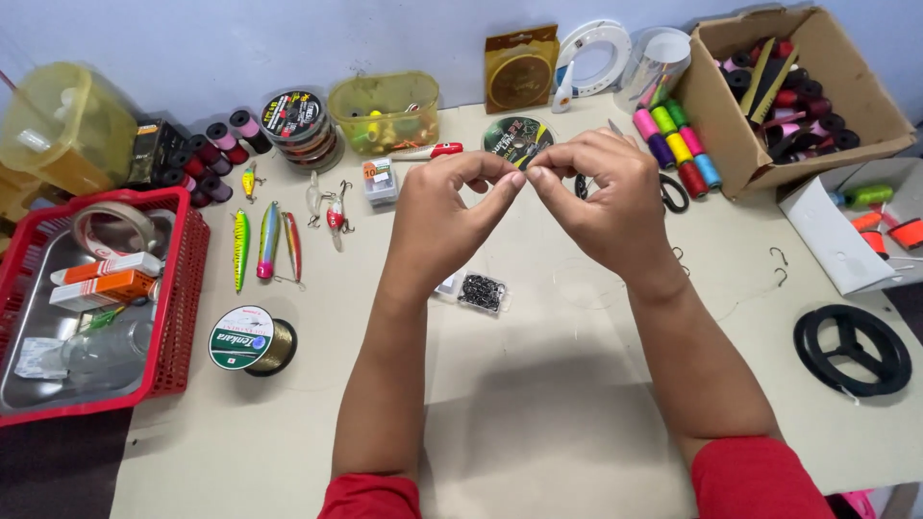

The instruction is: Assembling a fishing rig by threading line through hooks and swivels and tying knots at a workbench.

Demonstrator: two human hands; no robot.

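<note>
Something tiny, too small to make out, sits pinched between the two hands, held up over the middle of the pale table [538, 423]. The left hand [444, 216] has thumb and forefinger pressed together at their tips, the other fingers curled in; the right hand [606, 197] mirrors it, its fingertips closed tight and meeting the left's. Just below them lies a small clear packet of dark hooks [482, 292], and loose hooks [779, 256] rest near the right wrist. To the left, a red basket [183, 288] holds a roll of tape, orange boxes and a clear bottle. A yellow tub [386, 108] at the back carries small bright tackle. The cardboard box [740, 135] on the right is full of dark and pink spools, with coloured thread spools [678, 146] lined up beside it. Painted fishing lures [266, 240] and a spool of line [250, 339] lie left of the hands.
</note>
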